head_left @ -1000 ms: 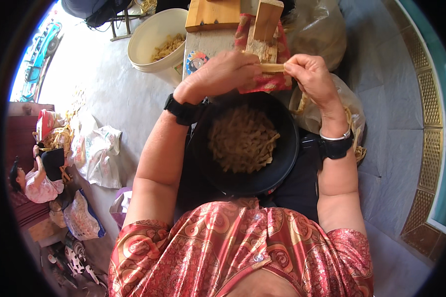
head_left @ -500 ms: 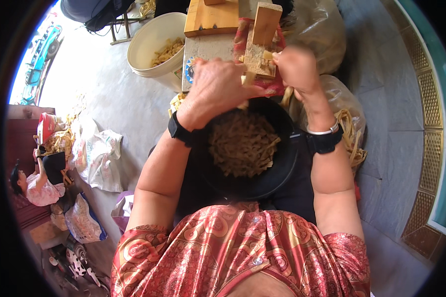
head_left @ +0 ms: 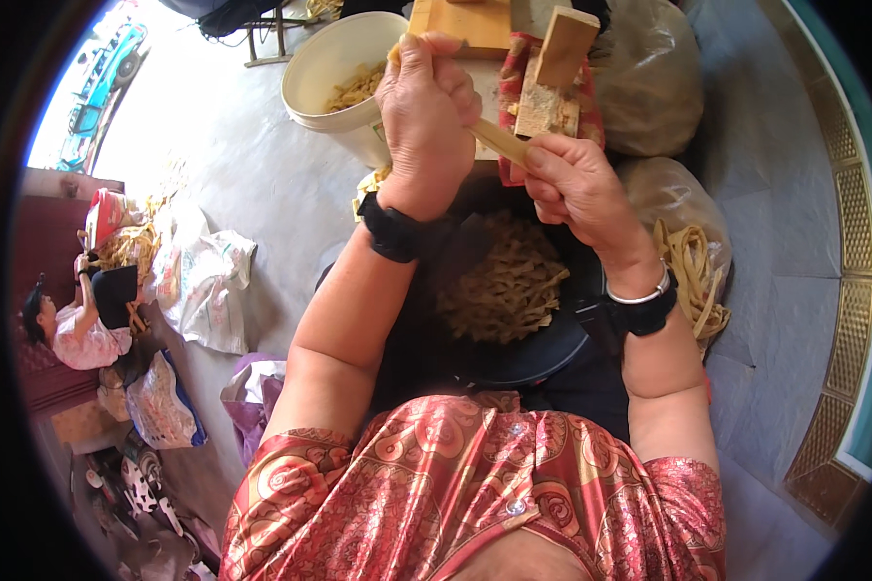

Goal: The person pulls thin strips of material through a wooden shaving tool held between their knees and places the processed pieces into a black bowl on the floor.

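A flat, pale yellow strip (head_left: 499, 142) stretches between my two hands, above the far rim of a dark basin. My left hand (head_left: 426, 116) is closed around its left end, and a bit of yellow shows by the fingertips. My right hand (head_left: 576, 184) pinches the other end between thumb and fingers. The basin (head_left: 543, 368) at my lap holds a heap of short cut pieces (head_left: 509, 281). Just beyond my right hand, an upright wooden block (head_left: 566, 46) stands on a small crumb-covered wooden base (head_left: 548, 108), with red cloth (head_left: 510, 87) beneath.
A white bucket (head_left: 305, 73) with yellow pieces stands far left. Clear plastic bags lie at right, one (head_left: 669, 189) with long yellow strips (head_left: 693, 276). White sacks (head_left: 213, 290) lie on the left floor near a seated person (head_left: 82, 334) handling strips.
My left hand has risen up and away from the basin, and the strip is now drawn out between both hands. My right hand has come back from the wooden block. The view has shifted slightly.
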Demonstrator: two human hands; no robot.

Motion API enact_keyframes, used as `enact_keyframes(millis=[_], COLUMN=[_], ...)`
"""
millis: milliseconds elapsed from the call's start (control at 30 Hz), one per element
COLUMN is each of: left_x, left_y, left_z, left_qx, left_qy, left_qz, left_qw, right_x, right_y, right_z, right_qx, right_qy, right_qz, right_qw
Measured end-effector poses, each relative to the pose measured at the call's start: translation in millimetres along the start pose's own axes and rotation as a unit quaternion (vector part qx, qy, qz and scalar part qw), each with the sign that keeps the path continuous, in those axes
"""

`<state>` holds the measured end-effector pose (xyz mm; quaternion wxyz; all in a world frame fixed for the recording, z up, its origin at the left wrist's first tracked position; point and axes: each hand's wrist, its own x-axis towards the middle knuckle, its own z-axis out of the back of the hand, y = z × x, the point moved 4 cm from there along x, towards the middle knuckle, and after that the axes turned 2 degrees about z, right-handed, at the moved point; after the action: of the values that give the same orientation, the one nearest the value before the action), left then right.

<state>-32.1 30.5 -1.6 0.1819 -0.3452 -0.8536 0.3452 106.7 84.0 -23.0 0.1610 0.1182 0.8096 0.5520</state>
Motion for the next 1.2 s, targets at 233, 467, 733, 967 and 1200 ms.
enact_keyframes(millis=[233, 467, 733, 967, 1200], left_x=[-27, -40, -40, -35, -22], left_y=[-3, 32, 20, 22, 28], left_z=[-24, -29, -30, -28, -14], left_qx=[0.361, 0.242, 0.536, 0.507, 0.453], left_qy=[0.154, 0.134, 0.19, 0.181, 0.136], left_qz=[-0.341, 0.101, -0.343, -0.154, 0.012], left_qw=[0.854, 0.956, 0.748, 0.829, 0.881], right_x=[-12, -13, -13, -14, -16], right_y=[18, 15, -3, 18, 21], right_z=[-16, 4, 12, 21, 31], right_qx=[0.085, -0.249, 0.196, -0.052, -0.07], right_qy=[-0.025, -0.202, -0.135, -0.071, -0.051], right_qz=[0.15, 0.26, -0.05, 0.032, 0.105], right_qw=[0.985, 0.911, 0.97, 0.996, 0.991])
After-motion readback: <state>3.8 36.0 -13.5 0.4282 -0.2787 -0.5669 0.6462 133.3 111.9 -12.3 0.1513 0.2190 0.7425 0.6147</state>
